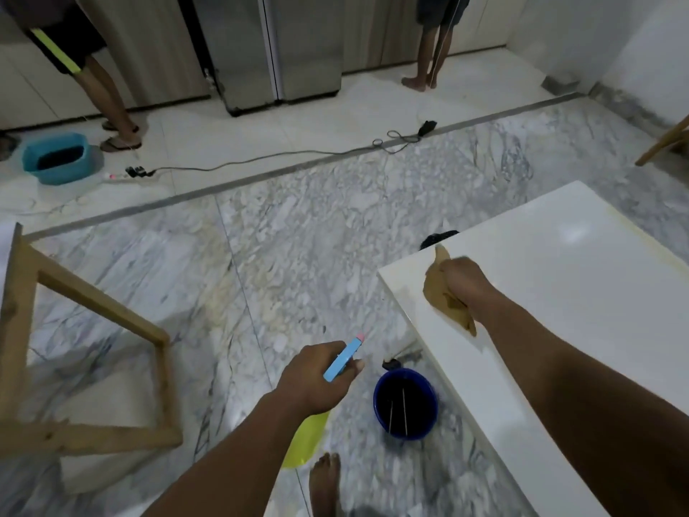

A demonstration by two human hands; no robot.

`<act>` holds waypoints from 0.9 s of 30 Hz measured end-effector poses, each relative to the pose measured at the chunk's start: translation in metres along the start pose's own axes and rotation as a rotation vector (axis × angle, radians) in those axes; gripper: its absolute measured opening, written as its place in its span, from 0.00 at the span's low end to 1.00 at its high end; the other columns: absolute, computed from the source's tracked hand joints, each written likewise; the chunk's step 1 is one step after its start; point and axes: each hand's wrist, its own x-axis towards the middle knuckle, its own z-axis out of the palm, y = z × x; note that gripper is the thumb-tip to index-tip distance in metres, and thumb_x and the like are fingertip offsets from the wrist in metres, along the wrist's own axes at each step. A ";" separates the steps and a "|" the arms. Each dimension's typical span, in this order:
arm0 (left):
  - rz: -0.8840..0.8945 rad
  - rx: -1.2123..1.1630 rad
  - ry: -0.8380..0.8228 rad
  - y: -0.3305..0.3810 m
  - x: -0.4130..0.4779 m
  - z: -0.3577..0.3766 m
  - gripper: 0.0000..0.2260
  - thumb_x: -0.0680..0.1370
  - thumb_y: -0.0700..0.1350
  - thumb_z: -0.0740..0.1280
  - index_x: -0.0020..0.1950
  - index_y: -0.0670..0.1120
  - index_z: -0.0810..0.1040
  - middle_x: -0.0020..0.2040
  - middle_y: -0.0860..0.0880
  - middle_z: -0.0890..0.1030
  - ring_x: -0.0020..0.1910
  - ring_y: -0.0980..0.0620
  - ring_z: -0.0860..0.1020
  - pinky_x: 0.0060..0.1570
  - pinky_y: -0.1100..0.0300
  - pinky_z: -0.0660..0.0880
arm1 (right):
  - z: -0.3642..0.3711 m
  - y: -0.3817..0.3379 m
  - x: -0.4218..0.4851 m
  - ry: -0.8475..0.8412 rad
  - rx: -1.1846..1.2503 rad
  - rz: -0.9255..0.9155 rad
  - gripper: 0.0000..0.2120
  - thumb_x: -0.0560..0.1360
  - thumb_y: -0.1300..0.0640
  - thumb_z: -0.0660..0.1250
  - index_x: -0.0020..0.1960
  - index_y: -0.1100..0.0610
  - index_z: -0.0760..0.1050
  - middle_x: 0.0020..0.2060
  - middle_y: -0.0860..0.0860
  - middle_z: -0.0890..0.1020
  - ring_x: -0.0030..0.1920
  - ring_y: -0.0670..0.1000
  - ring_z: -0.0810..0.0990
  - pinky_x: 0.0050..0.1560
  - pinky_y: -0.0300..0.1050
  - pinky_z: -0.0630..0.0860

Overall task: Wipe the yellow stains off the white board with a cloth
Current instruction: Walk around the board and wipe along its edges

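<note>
Near the board's (pixel 566 300) left edge, right hand (pixel 466 279) is pressing the tan cloth (pixel 435 292) onto the white surface, fingers curled over it (slightly blurred). Left hand (pixel 317 376) is gripping a spray bottle (pixel 341 361), fingers wrapped round. Bucket (pixel 410 432) is sitting just beside the board.

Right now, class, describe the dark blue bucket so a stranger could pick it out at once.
Start at the big white board on the right. On the marble floor beside its near left edge stands a round bucket. It is deep navy, unlike the pale blue tub at the far left.
</note>
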 end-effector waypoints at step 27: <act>0.006 0.011 -0.187 -0.025 0.020 0.031 0.16 0.83 0.60 0.67 0.41 0.52 0.75 0.35 0.51 0.78 0.39 0.44 0.81 0.41 0.48 0.77 | 0.072 0.169 0.010 0.175 -1.258 -0.797 0.33 0.76 0.65 0.41 0.81 0.54 0.51 0.80 0.60 0.50 0.80 0.62 0.46 0.76 0.65 0.55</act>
